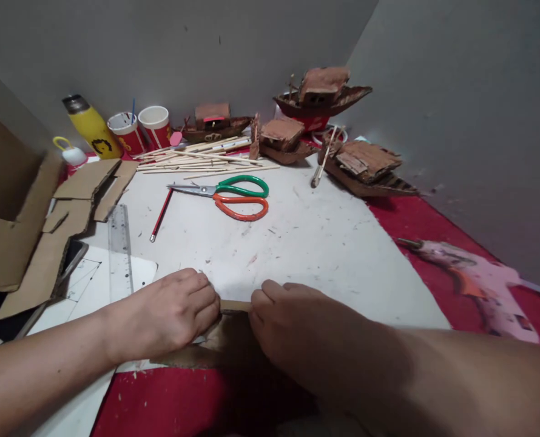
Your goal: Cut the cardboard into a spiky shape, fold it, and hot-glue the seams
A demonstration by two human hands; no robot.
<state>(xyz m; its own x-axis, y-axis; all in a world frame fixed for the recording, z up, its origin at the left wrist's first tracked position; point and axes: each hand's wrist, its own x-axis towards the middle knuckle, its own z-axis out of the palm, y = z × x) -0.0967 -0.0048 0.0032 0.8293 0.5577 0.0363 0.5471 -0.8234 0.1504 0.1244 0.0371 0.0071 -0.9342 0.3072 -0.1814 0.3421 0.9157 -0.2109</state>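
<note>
A piece of brown cardboard (233, 340) lies at the near edge of the white work sheet, its far edge raised as a narrow strip. My left hand (179, 309) is closed on the left end of that strip, knuckles up. At its right end my right hand (288, 321) is closed too, with the fingers curled over the edge. Between the two hands a short length of the strip shows. Beyond them lie scissors (201, 190) with one green and one orange handle, beside a red pencil (161, 213). The thumbs of both hands are hidden.
A clear ruler (121, 249) and cut cardboard (72, 212) lie left, near a cardboard box (6, 243). Thin sticks (197, 159), paper cups (155, 126), a yellow bottle (90, 124) and model boats (365, 164) stand along the back. A pink glue gun (474, 276) lies right.
</note>
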